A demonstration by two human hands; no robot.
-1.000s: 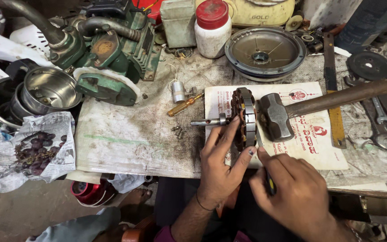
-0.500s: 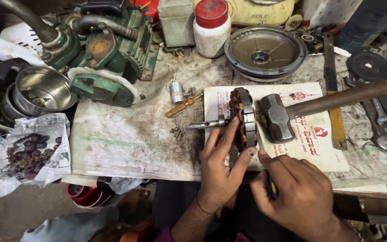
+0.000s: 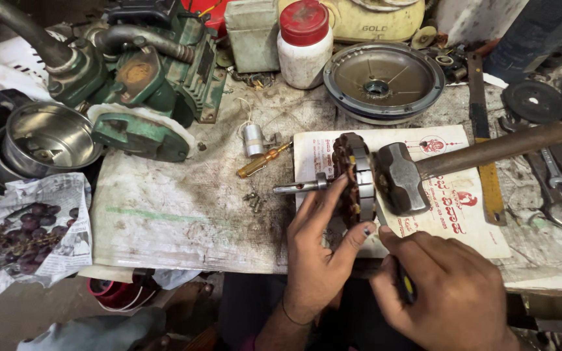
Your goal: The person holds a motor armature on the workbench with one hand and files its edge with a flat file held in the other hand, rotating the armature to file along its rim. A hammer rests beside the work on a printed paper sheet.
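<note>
The left hand (image 3: 323,260) has its fingers (image 3: 317,205) spread and wrapped over a round motor part (image 3: 352,175), thumb pressed against its near side, which steadies the part on its edge. The part stands upright on a white printed card (image 3: 450,221), with a short metal shaft (image 3: 297,188) poking out to the left, so it would likely roll or tip without that hold. The right hand (image 3: 450,292) sits just beside it, fingers curled and pressed together around a dark-handled tool (image 3: 403,286) whose tip reaches up toward the lower edge of the part; how the tip meets it is hidden.

A hammer (image 3: 401,175) lies with its head touching the right face of the part, seemingly as a backstop, its wooden handle running off to the right. The card apparently serves as a clean pad over the grimy cloth on the counter (image 3: 183,214).

To the left of the part, the cloth is mostly bare, with only a few small screws (image 3: 252,200), a yellow-handled screwdriver (image 3: 261,162) and a small silver cylinder (image 3: 252,140) near. That side leaves room to move. The right side is crowded with a flat file (image 3: 479,104) and wrenches (image 3: 554,182). Behind stand a round metal cover (image 3: 382,81), a red-capped white jar (image 3: 304,42) and a green pump (image 3: 138,84). The near counter edge runs just under both wrists.
</note>
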